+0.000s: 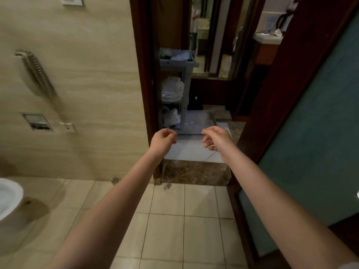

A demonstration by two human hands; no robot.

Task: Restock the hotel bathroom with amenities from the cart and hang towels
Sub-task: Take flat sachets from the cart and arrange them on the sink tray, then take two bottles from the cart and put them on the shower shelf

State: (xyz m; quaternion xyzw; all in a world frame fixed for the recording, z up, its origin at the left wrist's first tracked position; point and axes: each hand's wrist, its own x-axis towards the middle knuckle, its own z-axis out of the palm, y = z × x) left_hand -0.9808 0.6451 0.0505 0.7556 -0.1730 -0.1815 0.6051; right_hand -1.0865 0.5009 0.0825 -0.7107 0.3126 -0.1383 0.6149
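Note:
A grey housekeeping cart (185, 78) stands just outside the bathroom doorway. White towels (172, 88) fill its middle shelf, more white linen (171, 117) lies on the lower shelf, and blue items (182, 55) sit on top. Both my arms reach forward toward the doorway. My left hand (163, 141) and my right hand (215, 139) hover above the marble threshold (194, 171), fingers loosely curled, holding nothing. Neither hand touches the cart.
A dark wooden door frame (143, 74) borders the opening. The open door with a teal glass panel (310, 152) stands on the right. The edge of a toilet (9, 197) shows at the left. A wall handset (37, 72) and recessed holder (37, 121) are on the beige wall.

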